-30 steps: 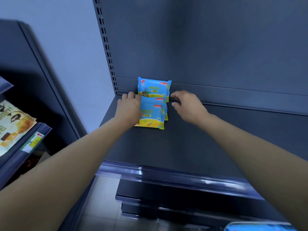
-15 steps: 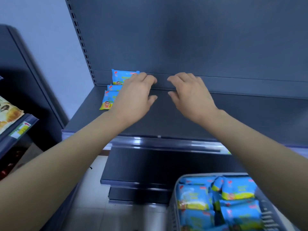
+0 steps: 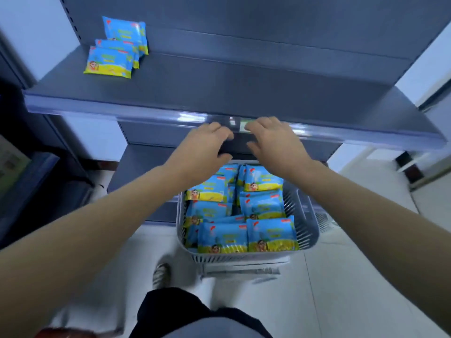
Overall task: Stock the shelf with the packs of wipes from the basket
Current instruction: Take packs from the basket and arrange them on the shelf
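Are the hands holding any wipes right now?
No, the left hand and the right hand both hover empty above the basket.

On the dark grey shelf (image 3: 244,89), at the far left: three blue and yellow packs (image 3: 109,61), lined up front to back and overlapping, rearmost leaning against the back panel (image 3: 268,18). Along the front edge, a clear price rail (image 3: 122,109). Below, on the pale tiled floor (image 3: 366,276): a grey slatted basket (image 3: 307,215), just before the lower shelf (image 3: 136,167), full of the same packs. Near its left corner, a blurred shoe (image 3: 161,274).
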